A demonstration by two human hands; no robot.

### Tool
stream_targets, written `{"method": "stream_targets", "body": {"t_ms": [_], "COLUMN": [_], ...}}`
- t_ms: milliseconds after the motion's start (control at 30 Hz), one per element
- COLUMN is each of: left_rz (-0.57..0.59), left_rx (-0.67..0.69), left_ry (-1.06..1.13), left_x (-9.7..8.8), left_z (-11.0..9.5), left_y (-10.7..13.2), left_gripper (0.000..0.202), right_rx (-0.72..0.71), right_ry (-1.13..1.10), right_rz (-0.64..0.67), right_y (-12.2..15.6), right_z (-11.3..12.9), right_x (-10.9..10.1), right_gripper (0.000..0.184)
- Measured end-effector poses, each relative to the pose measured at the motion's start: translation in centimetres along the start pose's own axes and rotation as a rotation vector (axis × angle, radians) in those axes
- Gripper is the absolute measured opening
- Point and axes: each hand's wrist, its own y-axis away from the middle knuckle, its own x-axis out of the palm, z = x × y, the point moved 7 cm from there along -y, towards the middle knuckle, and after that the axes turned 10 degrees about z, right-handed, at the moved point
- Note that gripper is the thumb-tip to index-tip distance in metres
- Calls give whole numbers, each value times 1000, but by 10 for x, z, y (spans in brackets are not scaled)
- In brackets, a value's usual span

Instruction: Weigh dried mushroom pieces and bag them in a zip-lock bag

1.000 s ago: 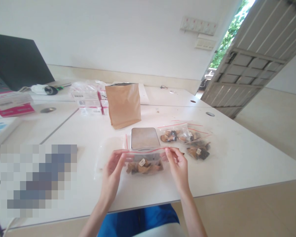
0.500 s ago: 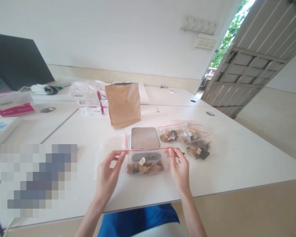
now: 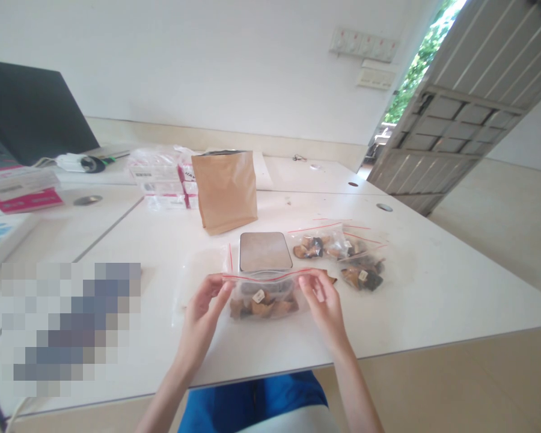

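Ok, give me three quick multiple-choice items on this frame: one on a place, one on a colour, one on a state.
1. Where is the kitchen scale?
A. Just beyond the held zip bag
B. On the laptop
C. Inside the paper pouch

2. What colour is the zip bag's seal strip?
A. Blue
B. Red
C. Green

3. How is the zip bag held?
A. Lying untouched
B. One hand only
C. Left hand and right hand pinch its top corners

Answers:
1. A, the scale sits on the white table right behind the bag.
2. B, a red line runs along its top edge.
3. C, fingers of both hands grip either end of the strip.
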Motion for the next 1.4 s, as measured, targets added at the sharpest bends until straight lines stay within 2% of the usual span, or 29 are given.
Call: {"method": "stream_targets", "body": {"t_ms": [167,433,633,733,867,1000,1133,1233,1400], "left_rz": [43,15,82,76,99,64,60,89,182], "left_rx": [-16,-34,-44,-61,-112,-138,-105,-79,-90], "left_ry": [76,43,215,246,227,206,131,117,211], "left_x": [4,0,12,14,20,17,10,7,16], "left_z": [1,3,1,1,5,6,2,0,5], "left_y": [-1,1,2,2,1,0,1,1,2], "left_gripper": [28,29,30,31,33,33,31,29,27], "right_rx": [3,5,59,105,144,90,62,40,-33], "right_ry": [-45,-77,-148,-184,-168,-184,-165,-185,-215], "right_rz": [54,-48,60,61,67,49,-12,-25,18], "right_y": [-1,-2,0,2,1,0,2,3,2], "right_z": [5,4,3,0,-3,2,5,6,9], "right_x": [2,-5,10,15,18,16,13,13,15], "right_gripper": [26,28,30,33,28,21,18,15,13]}}
